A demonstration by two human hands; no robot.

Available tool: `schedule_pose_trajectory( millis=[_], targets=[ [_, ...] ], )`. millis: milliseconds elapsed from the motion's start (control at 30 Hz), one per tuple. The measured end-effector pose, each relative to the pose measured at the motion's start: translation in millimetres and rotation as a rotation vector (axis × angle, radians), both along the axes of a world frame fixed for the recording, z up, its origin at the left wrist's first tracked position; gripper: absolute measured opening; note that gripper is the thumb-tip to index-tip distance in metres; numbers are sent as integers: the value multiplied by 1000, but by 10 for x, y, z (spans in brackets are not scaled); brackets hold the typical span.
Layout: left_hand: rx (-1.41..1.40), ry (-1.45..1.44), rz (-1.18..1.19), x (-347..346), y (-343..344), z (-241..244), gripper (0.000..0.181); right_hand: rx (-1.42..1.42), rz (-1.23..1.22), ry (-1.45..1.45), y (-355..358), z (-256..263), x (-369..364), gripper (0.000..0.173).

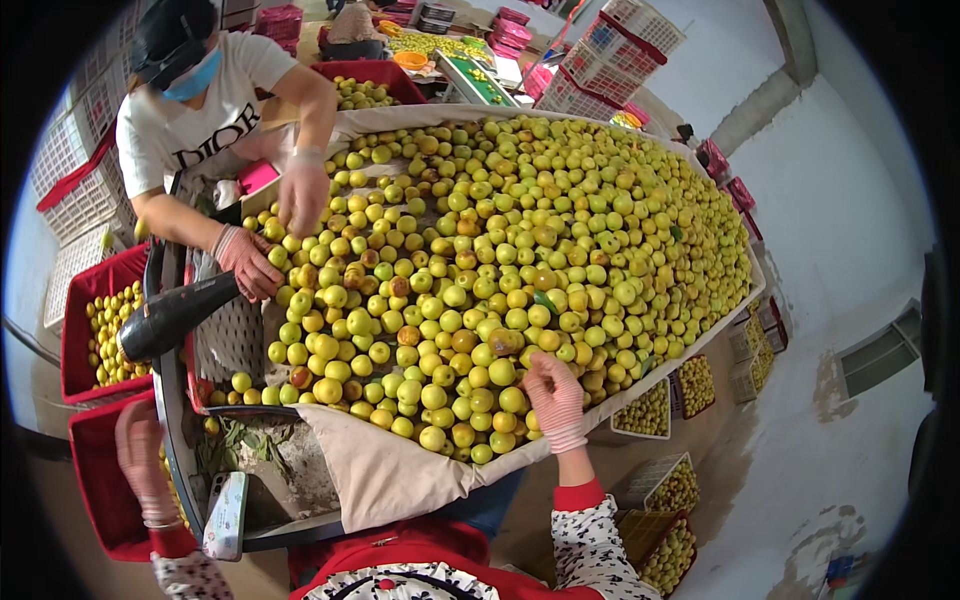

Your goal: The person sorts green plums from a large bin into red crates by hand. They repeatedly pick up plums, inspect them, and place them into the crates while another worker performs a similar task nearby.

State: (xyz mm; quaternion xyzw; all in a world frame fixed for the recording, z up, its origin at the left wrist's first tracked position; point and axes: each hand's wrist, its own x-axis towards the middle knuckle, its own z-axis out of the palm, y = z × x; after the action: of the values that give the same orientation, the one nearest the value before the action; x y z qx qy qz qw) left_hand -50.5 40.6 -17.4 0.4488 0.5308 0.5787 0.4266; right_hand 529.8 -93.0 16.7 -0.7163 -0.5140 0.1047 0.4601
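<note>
A large heap of small yellow-green fruit (480,277), some with brown patches, lies on a cloth-lined sorting table. At the near edge of the heap is my right hand (553,397), in a red-and-white striped glove, its fingers bent by the fruit; whether it grips one is hard to see. My left hand (141,457), gloved alike and blurred, is over the red-lined crate (97,480) at the table's left side. Its fingers look extended, and no fruit shows in it. Fruit lies partly hidden beneath that hand.
Across the table a co-worker's gloved hands (251,262) are at the fruit. A black tapered object (176,315) juts over the left edge. A phone (225,517) lies at the near left corner beside leaves (240,442). Fruit-filled crates (641,409) stand on the floor at right.
</note>
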Motion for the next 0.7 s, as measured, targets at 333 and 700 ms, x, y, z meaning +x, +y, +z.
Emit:
schedule_pose_trajectory(
  millis=[333, 700],
  targets=[
    [1091, 946, -1224, 3817, -430, 228, 44, -288, 94, -703, 671, 216, -157, 33],
    [955, 1223, -1058, 3689, -11, -91, 33, 131, 8, 72, 438, 78, -34, 30]
  ],
)
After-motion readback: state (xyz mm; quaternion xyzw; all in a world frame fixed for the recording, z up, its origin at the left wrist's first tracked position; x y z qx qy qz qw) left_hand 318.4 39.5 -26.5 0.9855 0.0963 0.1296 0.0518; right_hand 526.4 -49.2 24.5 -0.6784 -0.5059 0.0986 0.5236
